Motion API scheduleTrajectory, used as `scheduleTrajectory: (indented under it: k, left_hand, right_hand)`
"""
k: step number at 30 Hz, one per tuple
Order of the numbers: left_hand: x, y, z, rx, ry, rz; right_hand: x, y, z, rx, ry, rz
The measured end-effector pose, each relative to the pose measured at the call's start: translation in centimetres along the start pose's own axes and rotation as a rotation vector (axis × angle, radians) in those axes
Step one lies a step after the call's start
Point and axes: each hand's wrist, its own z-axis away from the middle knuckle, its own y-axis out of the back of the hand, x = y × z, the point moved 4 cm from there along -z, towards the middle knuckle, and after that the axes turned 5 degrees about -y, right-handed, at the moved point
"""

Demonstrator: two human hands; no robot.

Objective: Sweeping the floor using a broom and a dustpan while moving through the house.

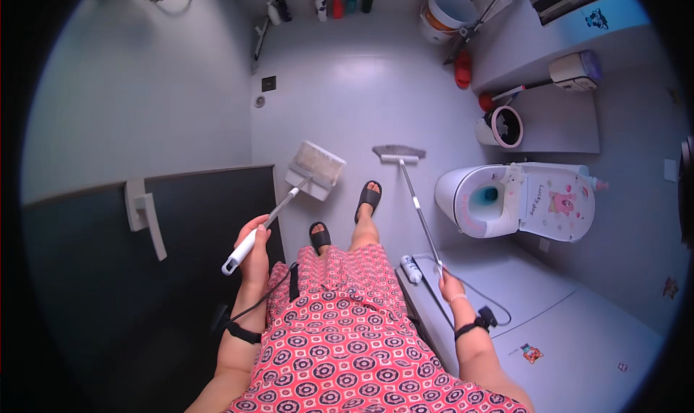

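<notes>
My left hand (252,237) is closed round the white handle of a long-handled dustpan (316,169). The dustpan's pale, wide pan is at the far end of its grey pole, in front of my left foot. In my right hand (452,286) is the upper end of a broom (418,208), its fingers wrapped round the pole. The broom's white head with dark grey bristles rests on the floor, ahead and to the right of my feet. A gap of floor lies between the broom head and the dustpan.
An open toilet (463,200) stands on the right, a small trash bin (506,127) beyond it. Buckets (448,15), a red slipper (463,70) and several bottles (337,8) line the far side. A dark door (181,261) with a handle is at left. Near my right hand stands a white bottle (410,269).
</notes>
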Motion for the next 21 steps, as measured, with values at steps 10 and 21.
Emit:
scheduleTrajectory:
  k: [10, 21]
  left_hand:
    - [0.9, -3.2, 2.2, 0.053, -0.013, 0.002]
    - [-1.4, -6.1, -1.6, 0.086, -0.035, 0.052]
  right_hand:
    - [-7.4, 9.4, -3.9, 0.071, -0.002, 0.0]
    - [-0.5, 14.6, -3.0, 0.228, -0.04, -0.242]
